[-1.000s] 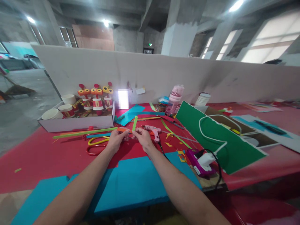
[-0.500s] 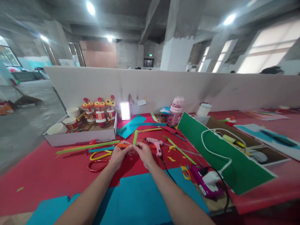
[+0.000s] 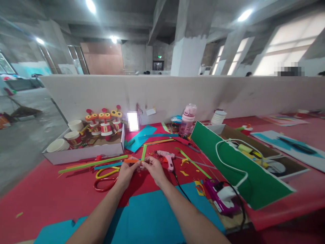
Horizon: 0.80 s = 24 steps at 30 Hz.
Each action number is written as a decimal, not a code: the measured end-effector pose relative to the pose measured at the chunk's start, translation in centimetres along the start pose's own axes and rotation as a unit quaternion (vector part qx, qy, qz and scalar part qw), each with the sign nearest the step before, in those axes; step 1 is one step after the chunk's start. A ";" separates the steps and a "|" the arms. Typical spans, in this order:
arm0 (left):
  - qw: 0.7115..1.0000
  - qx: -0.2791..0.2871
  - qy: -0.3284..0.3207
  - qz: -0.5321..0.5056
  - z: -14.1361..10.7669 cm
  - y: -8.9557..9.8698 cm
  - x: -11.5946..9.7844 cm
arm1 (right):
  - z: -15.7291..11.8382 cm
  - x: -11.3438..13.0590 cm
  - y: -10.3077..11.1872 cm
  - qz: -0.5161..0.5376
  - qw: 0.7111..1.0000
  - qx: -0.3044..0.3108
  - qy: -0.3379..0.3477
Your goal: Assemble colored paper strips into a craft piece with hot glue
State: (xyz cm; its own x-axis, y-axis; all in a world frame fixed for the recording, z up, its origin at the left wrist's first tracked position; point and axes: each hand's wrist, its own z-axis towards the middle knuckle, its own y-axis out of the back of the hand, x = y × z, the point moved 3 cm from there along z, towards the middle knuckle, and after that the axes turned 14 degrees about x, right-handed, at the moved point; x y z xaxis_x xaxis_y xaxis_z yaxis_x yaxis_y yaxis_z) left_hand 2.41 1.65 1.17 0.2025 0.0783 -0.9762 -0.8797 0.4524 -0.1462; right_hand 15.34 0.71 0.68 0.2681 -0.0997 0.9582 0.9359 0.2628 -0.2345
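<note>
My left hand [image 3: 128, 171] is closed on an orange paper strip [image 3: 131, 161], which sticks out to the left above its fingers. Close beside it, my right hand [image 3: 152, 169] pinches a green paper strip [image 3: 144, 152] that points upward and away. The fingertips of both hands meet where the two strips come together; the join itself is partly hidden by fingers. Just right of my right hand lies a pink glue gun [image 3: 167, 158] on the red table cover [image 3: 63, 193]. Scissors with yellow and red handles [image 3: 105, 181] lie left of my left hand.
At the left stands a box [image 3: 83, 154] with paper cups and figures. Blue sheets [image 3: 152, 210] lie in front. To the right are a purple power strip [image 3: 220, 200] and a green-sided box [image 3: 236, 173]. A pink bottle [image 3: 188, 118] stands behind.
The view has shifted slightly, so most things appear a little further left. Both hands stay together on the strips, with the fingers slightly rearranged around the join.
</note>
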 end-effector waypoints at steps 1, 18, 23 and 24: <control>1.000 -0.004 -0.002 0.001 0.0 0.0 0.0 | 0.0 0.0 0.1 -0.009 1.000 -0.002 -0.001; 1.000 -0.016 0.010 0.016 0.0 0.0 0.0 | -0.4 0.3 0.0 0.026 0.999 -0.021 -0.024; 0.998 -0.015 0.012 0.051 0.2 0.1 -0.2 | -0.3 0.1 0.1 0.042 0.998 -0.023 -0.040; 0.998 -0.020 0.012 0.059 0.2 0.2 -0.1 | -0.3 0.0 0.1 0.037 0.998 -0.021 -0.046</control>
State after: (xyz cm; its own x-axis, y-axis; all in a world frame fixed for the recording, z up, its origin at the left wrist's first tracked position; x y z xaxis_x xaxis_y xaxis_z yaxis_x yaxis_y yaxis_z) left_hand 2.26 1.91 1.31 0.0856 0.1067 -0.9906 -0.9134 0.4054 -0.0353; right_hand 15.52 0.50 0.62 0.3165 0.0085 0.9486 0.9236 0.2252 -0.3102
